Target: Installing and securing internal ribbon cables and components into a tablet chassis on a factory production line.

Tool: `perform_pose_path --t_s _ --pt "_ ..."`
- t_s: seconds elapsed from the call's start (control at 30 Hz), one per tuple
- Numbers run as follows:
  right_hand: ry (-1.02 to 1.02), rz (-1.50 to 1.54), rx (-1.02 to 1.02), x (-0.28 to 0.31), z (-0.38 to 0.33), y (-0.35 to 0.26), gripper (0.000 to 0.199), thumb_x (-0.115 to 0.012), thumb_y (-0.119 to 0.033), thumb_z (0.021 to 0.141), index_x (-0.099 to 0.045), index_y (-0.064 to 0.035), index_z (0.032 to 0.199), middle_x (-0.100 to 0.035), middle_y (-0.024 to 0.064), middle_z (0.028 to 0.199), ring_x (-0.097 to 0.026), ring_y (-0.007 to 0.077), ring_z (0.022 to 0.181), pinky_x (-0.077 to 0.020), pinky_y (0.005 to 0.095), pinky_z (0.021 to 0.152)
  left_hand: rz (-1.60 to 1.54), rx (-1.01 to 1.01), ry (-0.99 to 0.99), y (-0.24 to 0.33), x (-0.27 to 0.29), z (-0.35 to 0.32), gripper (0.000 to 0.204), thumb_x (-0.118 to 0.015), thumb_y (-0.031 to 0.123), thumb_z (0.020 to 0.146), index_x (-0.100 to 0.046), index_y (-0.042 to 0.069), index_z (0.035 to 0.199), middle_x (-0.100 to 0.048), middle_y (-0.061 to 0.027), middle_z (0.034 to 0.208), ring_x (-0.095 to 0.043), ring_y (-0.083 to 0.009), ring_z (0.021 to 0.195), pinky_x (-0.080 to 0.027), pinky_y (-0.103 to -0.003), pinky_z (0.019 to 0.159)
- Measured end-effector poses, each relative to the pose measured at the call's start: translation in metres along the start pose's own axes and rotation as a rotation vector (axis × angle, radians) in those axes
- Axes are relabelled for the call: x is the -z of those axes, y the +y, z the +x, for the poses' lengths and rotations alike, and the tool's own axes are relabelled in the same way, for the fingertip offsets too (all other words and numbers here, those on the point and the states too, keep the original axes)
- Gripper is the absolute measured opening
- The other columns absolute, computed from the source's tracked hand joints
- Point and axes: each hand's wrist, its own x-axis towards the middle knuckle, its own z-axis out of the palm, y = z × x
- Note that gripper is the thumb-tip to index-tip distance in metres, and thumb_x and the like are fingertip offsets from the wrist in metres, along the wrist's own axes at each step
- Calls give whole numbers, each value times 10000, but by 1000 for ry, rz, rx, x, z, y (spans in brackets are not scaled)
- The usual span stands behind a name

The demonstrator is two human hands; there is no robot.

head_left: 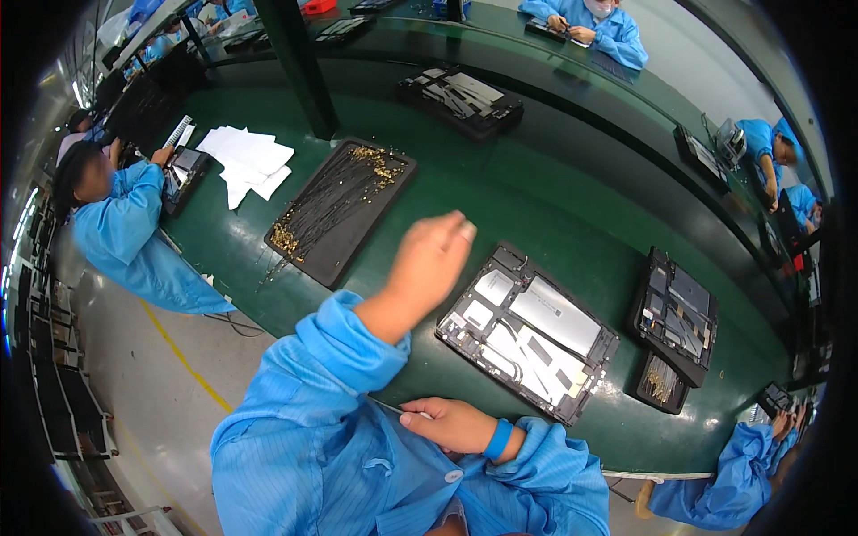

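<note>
Left grip (433,259) hung loosely curled, empty, over green bench (536,188); right grip (451,422) pinched thin tool at near edge beside opened black tablet chassis (527,332). Probably mid-reach; next needs careful pick.

One fisheye view, worn on the head, looks steeply down and forward over a green bench (500,192), with the wearer's own blue sleeves rising from the lower edge, close beneath the lens. The bench curves away toward the rim (straight edges bow there), and black corners ring the picture.
</note>
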Motion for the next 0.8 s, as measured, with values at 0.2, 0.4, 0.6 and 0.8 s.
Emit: perform_pose_path --t_s 0.2,0.4,0.6,0.8 --pt "-133 513 -9 9 13 25 483 -423 -341 831 -335 -31 1190 -481 54 869 -407 66 498 -369 185 415 761 172 283 -91 63 12 201 -507 250 741 -595 76 794 -555 -98 770 -473 -317 796 -365 -415 697" --pt "-117 547 -42 13 9 22 502 -422 -350 830 -318 -25 1199 -480 76 887 -432 78 536 -381 188 433 813 285 169 -104 71 19 189 -506 245 742 -593 77 746 -560 -86 813 -471 -313 817 -342 -422 738" --pt "-132 541 -31 14 13 20 519 -426 -350 829 -298 -17 1206 -484 78 876 -451 91 558 -386 194 441 794 346 182 -118 93 17 199 -483 232 760 -583 68 705 -572 -101 753 -489 -309 788 -357 -420 715" --pt "-90 581 -30 13 13 21 514 -430 -352 827 -296 -36 1208 -489 80 848 -471 103 580 -392 199 450 760 129 172 -94 104 28 217 -487 196 758 -546 21 643 -551 -165 652 -515 -341 676 -389 -441 624"
